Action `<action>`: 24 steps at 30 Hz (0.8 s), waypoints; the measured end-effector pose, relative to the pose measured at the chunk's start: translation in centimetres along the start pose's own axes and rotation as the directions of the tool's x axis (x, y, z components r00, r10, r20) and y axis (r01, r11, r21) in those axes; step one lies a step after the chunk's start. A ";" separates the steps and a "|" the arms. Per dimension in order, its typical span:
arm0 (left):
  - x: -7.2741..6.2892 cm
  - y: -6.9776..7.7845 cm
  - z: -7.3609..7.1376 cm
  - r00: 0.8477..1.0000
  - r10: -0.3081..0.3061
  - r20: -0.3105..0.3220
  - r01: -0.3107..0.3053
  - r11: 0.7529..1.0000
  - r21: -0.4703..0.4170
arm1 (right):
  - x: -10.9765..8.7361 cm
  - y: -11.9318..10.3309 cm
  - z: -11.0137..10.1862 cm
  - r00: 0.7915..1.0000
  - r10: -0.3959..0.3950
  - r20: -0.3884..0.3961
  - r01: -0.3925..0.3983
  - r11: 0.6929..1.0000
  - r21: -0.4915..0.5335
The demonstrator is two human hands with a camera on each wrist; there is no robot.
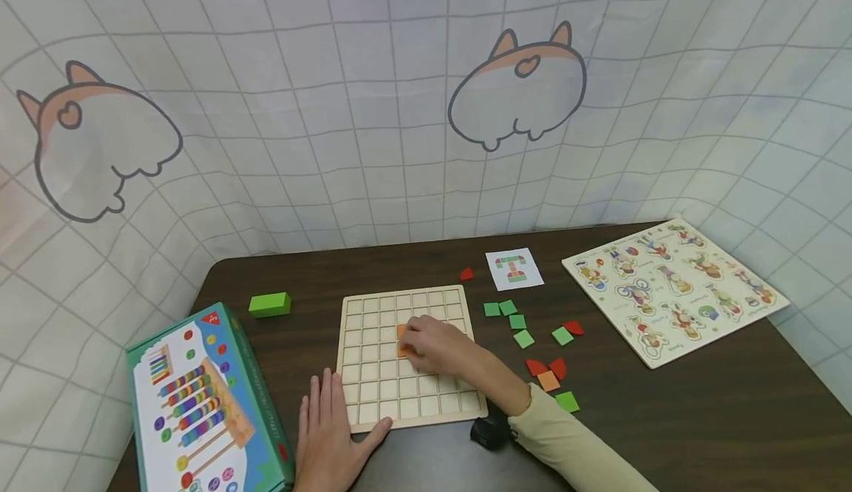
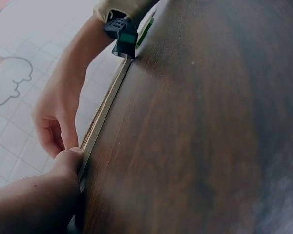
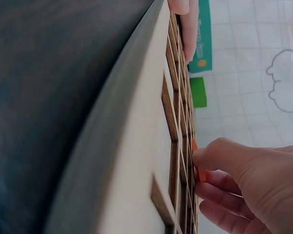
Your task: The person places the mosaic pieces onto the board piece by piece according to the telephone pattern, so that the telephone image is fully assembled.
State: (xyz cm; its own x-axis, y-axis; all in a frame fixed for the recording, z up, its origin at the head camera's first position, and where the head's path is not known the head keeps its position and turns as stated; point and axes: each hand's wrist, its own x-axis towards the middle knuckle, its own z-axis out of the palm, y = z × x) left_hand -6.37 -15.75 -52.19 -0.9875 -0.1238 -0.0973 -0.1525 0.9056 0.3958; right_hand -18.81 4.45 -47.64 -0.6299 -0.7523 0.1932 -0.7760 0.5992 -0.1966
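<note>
A wooden grid board (image 1: 369,391) lies on the dark table. My right hand (image 1: 435,345) is over the middle of it and pinches an orange square tile (image 3: 201,174) between thumb and fingers. More orange (image 1: 401,331) shows in a cell beside the fingertips, partly covered by the hand. My left hand (image 1: 328,433) lies flat at the board's near left corner, fingers straight along the left side and thumb at the front edge. In the left wrist view, the left thumb (image 2: 68,158) touches the board's edge (image 2: 105,109), close to the right hand (image 2: 58,109).
Right of the board lie several green squares (image 1: 517,322), several red quarter-round pieces (image 1: 558,368) and an orange square (image 1: 549,381). Behind them is a pattern card (image 1: 526,282). A picture puzzle board (image 1: 612,307) lies far right. A green block (image 1: 269,305) and a toy box (image 1: 256,396) are left.
</note>
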 end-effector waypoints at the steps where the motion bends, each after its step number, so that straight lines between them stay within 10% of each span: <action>1: 0.0 0.0 0.0 1.000 0.000 0.000 0.000 1.000 -0.001 | 0.0 0.0 0.0 1.000 -0.003 -0.003 0.003 1.000 -0.003; 15: 0.0 0.2 0.0 1.000 0.015 -0.022 -0.015 1.000 0.002 | -0.5 0.2 -0.8 0.997 -0.079 0.007 0.079 0.989 -0.128; 24: -0.1 0.2 0.0 1.000 0.015 -0.023 -0.015 1.000 0.001 | -9.7 4.1 -4.0 0.993 0.009 -0.118 0.007 0.991 0.132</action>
State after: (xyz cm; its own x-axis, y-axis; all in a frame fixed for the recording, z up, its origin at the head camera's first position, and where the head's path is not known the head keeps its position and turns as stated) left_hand -6.29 -15.56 -52.14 -0.9903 -0.1199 -0.0705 -0.1382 0.9076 0.3966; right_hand -16.01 15.27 -46.42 -0.6363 -0.7093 0.3033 -0.7691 0.5530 -0.3203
